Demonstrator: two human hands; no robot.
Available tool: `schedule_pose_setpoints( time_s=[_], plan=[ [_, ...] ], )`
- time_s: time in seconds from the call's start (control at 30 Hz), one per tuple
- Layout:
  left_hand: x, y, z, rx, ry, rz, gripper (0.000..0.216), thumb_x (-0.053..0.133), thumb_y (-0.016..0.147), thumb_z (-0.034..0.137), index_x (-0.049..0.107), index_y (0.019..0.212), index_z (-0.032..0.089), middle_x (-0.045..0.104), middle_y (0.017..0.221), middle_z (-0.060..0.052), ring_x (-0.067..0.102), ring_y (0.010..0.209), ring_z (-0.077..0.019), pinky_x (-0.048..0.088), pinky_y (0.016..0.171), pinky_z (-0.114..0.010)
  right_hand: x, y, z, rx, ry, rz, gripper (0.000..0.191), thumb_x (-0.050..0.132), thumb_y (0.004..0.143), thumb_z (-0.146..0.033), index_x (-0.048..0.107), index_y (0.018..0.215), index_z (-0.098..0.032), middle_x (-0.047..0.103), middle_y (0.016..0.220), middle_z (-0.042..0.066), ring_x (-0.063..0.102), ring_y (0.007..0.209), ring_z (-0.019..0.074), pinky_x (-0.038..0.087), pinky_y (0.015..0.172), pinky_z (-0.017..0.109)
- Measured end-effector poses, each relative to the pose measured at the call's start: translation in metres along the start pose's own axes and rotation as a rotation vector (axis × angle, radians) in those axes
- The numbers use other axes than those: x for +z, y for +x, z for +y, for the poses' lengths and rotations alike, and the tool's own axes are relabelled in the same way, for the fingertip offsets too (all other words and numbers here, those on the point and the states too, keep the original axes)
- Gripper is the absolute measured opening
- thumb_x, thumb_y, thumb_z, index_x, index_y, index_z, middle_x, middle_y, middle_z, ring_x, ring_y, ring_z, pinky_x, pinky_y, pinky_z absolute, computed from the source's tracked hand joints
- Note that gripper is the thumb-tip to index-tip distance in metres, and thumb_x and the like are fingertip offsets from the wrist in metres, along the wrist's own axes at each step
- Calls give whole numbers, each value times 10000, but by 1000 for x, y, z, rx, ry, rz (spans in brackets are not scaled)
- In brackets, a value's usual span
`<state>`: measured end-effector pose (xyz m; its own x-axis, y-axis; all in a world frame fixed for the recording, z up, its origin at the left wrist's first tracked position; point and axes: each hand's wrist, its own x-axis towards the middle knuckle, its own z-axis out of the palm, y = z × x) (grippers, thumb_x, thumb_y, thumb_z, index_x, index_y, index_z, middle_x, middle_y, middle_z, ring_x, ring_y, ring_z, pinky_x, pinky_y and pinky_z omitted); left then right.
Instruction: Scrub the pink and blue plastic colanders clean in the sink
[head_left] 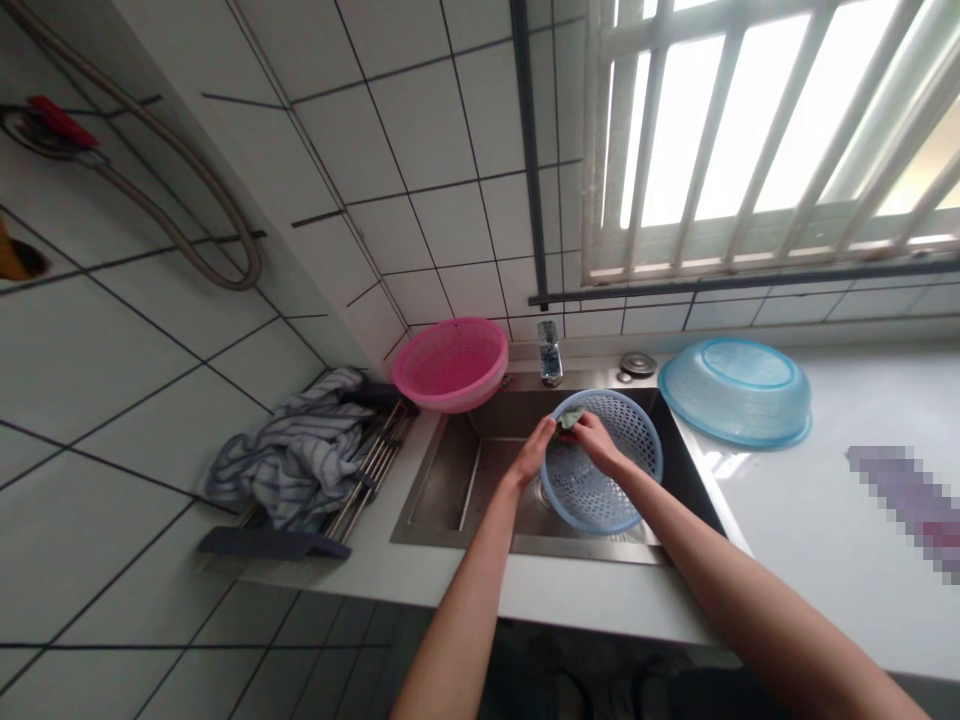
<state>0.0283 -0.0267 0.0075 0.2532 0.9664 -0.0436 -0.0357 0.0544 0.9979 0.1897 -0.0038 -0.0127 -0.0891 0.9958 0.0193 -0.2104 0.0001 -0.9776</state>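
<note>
A blue plastic colander (615, 470) is tilted over the steel sink (450, 480). My left hand (534, 452) grips its left rim, fingers closed on the edge. My right hand (592, 435) is closed on a small green scrub pad (570, 417) and presses it against the inside of the colander near the upper rim. Both forearms reach in from the bottom of the view.
A pink colander (450, 362) sits at the sink's back left corner. The faucet (550, 352) stands behind the sink. A blue basin (735, 390) lies upside down on the white counter (825, 540) at right. A striped cloth (300, 450) lies on a rack at left.
</note>
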Motion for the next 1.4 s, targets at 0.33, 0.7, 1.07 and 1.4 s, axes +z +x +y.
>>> schedule_pose_setpoints(
  time_s=[0.33,0.7,1.07,1.4],
  plan=[
    [-1,0,-3,-10,-5,-11,674,598,925,719,670,1348,199,641,1475,-125,502,1455,-313,269,1290,-464,-1,-12,-14,36,-74,-297,208,721,719,-393,660,788,-207,679,817,27,580,743,190,502,713,312],
    [6,2,-5,-31,-44,-37,656,647,921,668,644,1399,219,604,1524,-107,455,1495,-324,236,1301,-484,-13,6,-14,-26,56,87,281,713,684,-450,638,827,-220,702,859,31,609,799,202,508,775,327],
    [-2,0,-5,-15,7,-16,704,632,886,745,678,1309,184,627,1484,-140,500,1453,-329,289,1276,-470,-2,-8,-13,48,-25,-211,204,733,685,-375,660,776,-208,695,819,30,613,773,203,523,743,333],
    [-2,-3,-1,-17,-4,27,719,592,898,769,682,1306,184,659,1440,-141,536,1409,-327,303,1267,-470,4,-13,-3,70,-27,-402,182,747,706,-342,692,811,-203,698,837,23,597,750,182,517,736,309]
  ],
)
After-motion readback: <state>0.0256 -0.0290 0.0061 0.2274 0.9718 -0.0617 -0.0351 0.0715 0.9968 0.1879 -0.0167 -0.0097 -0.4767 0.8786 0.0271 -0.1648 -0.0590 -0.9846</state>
